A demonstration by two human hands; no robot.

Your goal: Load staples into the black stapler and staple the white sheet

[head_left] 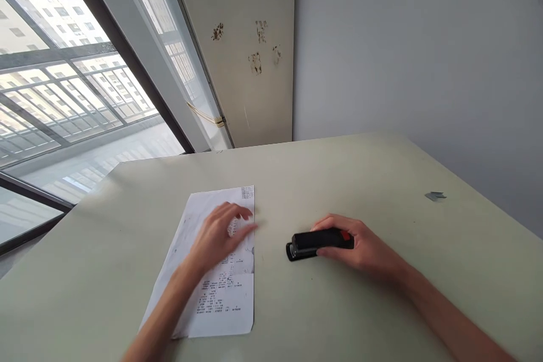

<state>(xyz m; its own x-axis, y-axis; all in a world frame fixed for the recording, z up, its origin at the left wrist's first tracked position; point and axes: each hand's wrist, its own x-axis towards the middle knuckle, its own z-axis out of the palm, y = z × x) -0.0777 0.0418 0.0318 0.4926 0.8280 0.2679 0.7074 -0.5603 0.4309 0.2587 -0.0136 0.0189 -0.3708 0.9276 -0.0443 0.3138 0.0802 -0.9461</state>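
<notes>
A black stapler with a red patch near its back end is gripped in my right hand, thumb on the near side and fingers on the far side. Its front end points left, toward the paper. Printed paper lies flat on the table to the left; whether it is one sheet or a stack I cannot tell. Over its upper part is my left hand, slightly blurred, with thumb and fingers apart and nothing between them. My left forearm covers part of the paper's left side.
The pale green table reaches back to a grey wall and a beige panel. Small grey metallic pieces, perhaps staple strips, lie at the right. A window is on the left.
</notes>
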